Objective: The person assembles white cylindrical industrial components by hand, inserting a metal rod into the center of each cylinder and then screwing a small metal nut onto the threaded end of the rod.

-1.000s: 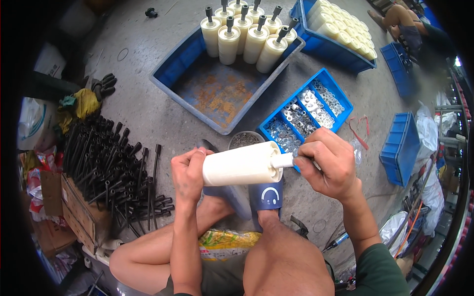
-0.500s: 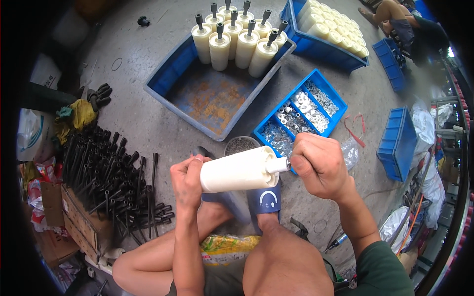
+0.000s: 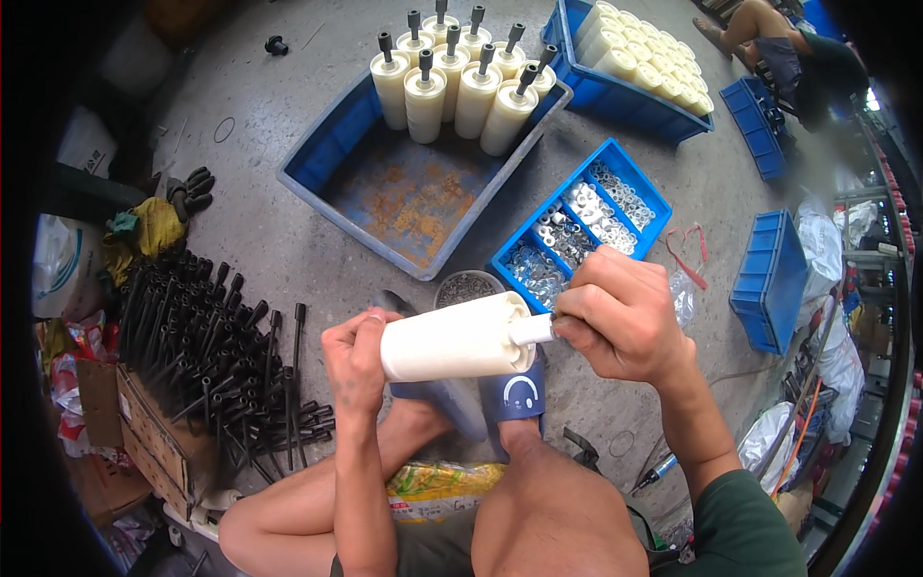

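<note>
In front of my knees I hold a white plastic roller [image 3: 452, 339] on its side, tilted slightly up to the right. My left hand [image 3: 354, 358] is wrapped round its left end. A narrow white stub [image 3: 533, 330] sticks out of the hollow, ribbed right end. At the tip of that stub, my right hand [image 3: 625, 315] is closed in a pinch; whatever lies between its fingers is mostly hidden. Beyond it stands a blue divided tray [image 3: 584, 216] with washers, nuts and white rings. Next to the tray is a round bowl of small metal parts [image 3: 468, 286].
Ahead stands a large blue crate [image 3: 361, 226] with several white rollers [image 3: 426, 101] upright, black rods poking out of them. Another blue crate [image 3: 625, 101] behind is packed with rollers. Black rods [image 3: 207, 346] are heaped by a cardboard box [image 3: 163, 442] at left. A person [image 3: 788, 58] sits far right.
My right fingers have moved slightly left against the stub's tip. A dark piece that showed between stub and fingers is now hidden. The roller has shifted a little left and down.
</note>
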### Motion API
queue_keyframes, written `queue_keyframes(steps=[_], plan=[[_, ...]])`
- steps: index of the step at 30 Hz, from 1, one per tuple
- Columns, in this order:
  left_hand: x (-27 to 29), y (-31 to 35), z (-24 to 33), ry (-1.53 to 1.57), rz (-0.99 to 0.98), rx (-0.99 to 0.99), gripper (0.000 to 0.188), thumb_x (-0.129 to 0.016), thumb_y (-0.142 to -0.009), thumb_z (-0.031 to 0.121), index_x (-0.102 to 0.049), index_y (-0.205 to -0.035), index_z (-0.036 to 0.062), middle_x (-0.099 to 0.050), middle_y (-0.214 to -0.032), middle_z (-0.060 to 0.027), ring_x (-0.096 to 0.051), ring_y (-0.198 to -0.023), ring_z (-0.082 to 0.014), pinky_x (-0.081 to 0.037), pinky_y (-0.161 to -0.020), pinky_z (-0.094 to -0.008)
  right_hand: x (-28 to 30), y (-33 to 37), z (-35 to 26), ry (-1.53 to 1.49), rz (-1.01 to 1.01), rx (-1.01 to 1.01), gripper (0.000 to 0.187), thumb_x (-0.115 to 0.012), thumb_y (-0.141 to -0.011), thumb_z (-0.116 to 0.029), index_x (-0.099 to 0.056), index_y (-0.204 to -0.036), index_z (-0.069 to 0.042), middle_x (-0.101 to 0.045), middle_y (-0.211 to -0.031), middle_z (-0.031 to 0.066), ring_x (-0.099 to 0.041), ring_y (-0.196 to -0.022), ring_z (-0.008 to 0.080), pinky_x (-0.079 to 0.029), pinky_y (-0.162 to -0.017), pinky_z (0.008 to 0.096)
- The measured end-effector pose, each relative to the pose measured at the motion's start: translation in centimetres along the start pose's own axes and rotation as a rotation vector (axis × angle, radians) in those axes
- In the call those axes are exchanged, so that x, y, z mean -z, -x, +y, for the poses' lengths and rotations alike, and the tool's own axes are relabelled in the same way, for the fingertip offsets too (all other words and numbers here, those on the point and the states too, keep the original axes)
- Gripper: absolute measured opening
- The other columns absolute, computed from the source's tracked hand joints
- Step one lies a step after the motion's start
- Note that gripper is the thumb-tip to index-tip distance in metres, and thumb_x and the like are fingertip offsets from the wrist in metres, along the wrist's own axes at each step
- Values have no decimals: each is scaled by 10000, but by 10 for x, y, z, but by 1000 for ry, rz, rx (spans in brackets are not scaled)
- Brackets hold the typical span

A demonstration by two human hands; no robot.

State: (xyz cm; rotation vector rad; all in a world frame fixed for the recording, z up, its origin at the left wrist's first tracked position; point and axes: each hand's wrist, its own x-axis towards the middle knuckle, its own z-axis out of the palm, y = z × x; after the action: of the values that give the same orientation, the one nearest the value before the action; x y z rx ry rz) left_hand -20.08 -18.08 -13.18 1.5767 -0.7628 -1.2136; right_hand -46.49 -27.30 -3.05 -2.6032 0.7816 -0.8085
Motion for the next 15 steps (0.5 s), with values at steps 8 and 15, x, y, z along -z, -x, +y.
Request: queue_keyframes(steps=[8, 15], plan=[[-1, 0, -3, -35, 11, -56, 389, -514, -963, 222, -707, -807, -77, -659, -682, -52, -556, -588, -100, -400, -540, -253, -4, 6, 1, -26, 90, 46, 225, -805, -643, -97, -607, -745, -62, -503, -698, 51, -532, -571, 240, -416, -488, 355], [-1, 1, 0, -26, 28, -55, 353, -519, -948, 167, -710, -811, -97, -650, -675, -47, -563, -635, -104, -415, -578, -264, -14, 14, -2, -15, 115, -78, 260, -817, -688, -91, -560, -666, -57, -483, -642, 51, -506, -511, 230, -381, -442, 347]])
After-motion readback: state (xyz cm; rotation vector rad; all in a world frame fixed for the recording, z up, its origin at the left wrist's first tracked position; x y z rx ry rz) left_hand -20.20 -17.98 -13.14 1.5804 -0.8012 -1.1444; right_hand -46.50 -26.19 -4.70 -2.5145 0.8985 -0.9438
